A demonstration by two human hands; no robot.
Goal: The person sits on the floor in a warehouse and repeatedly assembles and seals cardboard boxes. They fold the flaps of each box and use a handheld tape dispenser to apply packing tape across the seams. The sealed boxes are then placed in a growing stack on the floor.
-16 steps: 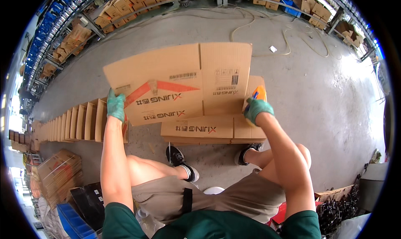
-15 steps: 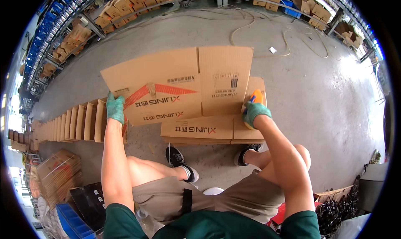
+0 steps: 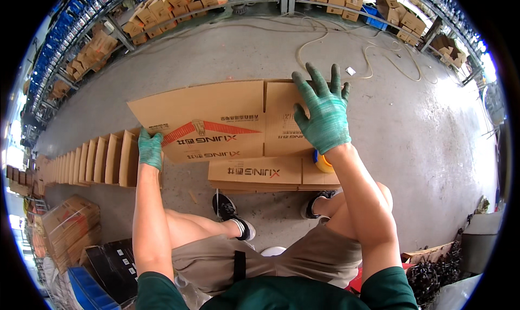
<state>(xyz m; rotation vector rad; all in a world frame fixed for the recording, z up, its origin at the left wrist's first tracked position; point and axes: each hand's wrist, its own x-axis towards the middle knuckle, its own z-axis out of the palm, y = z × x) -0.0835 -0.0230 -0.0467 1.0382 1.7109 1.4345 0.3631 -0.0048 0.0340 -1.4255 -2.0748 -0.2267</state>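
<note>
A cardboard carton (image 3: pixel 211 107), printed with a red roof-like shape, stands tilted in front of me, its long panel toward me. My left hand (image 3: pixel 150 148), in a green glove, is closed on its left edge. My right hand (image 3: pixel 326 115), gloved alike, has its fingers spread before the carton's right panel; whether it touches the panel I cannot tell. Beneath my right wrist a yellow and blue tool (image 3: pixel 323 162), probably a tape dispenser, rests on a stack of flat cartons (image 3: pixel 257 172), mostly hidden.
A row of standing cartons (image 3: pixel 111 158) runs off to the left. Flat bundled cardboard (image 3: pixel 70 223), a black box (image 3: pixel 114 269) and a blue bin (image 3: pixel 92 288) lie lower left. A pale hose (image 3: pixel 299 52) crosses the floor; metal racks line the far side. Black parts (image 3: pixel 433 272) are heaped at lower right.
My right hand has let go of the yellow-orange tool and risen, its fingers now spread over the carton's right panel. The carton's top edge has dropped lower; my left hand keeps its hold.
</note>
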